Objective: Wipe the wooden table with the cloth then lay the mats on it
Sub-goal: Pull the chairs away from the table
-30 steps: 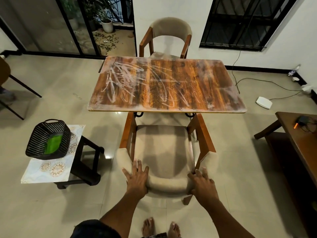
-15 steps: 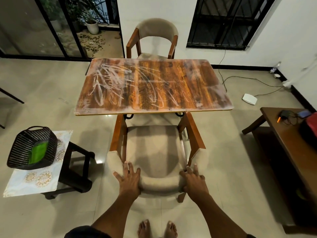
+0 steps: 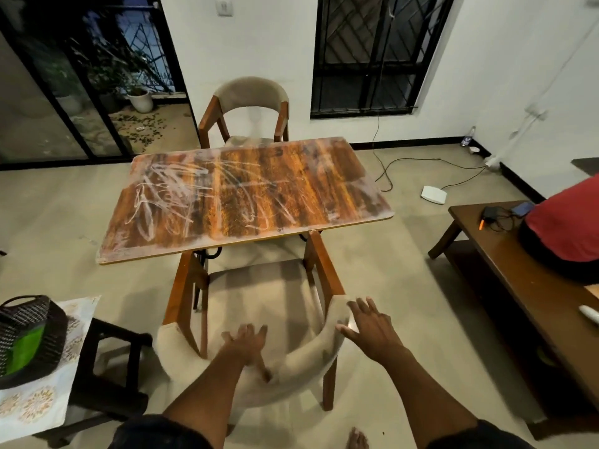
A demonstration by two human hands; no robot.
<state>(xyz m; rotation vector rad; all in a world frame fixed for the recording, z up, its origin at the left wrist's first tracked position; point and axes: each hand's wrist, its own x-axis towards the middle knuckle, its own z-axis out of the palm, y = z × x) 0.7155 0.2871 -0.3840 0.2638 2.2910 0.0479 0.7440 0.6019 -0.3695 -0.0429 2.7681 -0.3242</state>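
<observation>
- the wooden table (image 3: 246, 196) stands in the middle of the room, its top streaked all over with whitish smears, thickest toward its left half.
- a near chair (image 3: 259, 306) with a padded beige back sits tucked against the table's near edge; a far chair (image 3: 251, 108) of the same kind faces it from the opposite side.
- the left hand (image 3: 246, 345) lies on the curved padded backrest of the near chair, fingers spread and straight, thumb angled down over the padding; it grasps nothing. the picture is blurred here.
- the right hand (image 3: 369, 328) is beside the right end of the same backrest, fingers spread and relaxed, holding nothing; whether the fingertips touch the padding i cannot tell.
- at the left edge a black woven basket (image 3: 29, 338) holds a green cloth (image 3: 27, 348), well apart from both hands.
- the basket rests on a pale patterned mat (image 3: 39, 403) that lies over a dark low stool (image 3: 107, 367), so the mat is not on the table.
- to the right a dark side table (image 3: 518, 286) carries a red cushion-like object (image 3: 567, 228) and some small devices with cables.
- a white box (image 3: 433, 195) lies on the floor beyond the table, with a cable running to the wall.
- bare toes (image 3: 356, 440) show at the bottom edge.
</observation>
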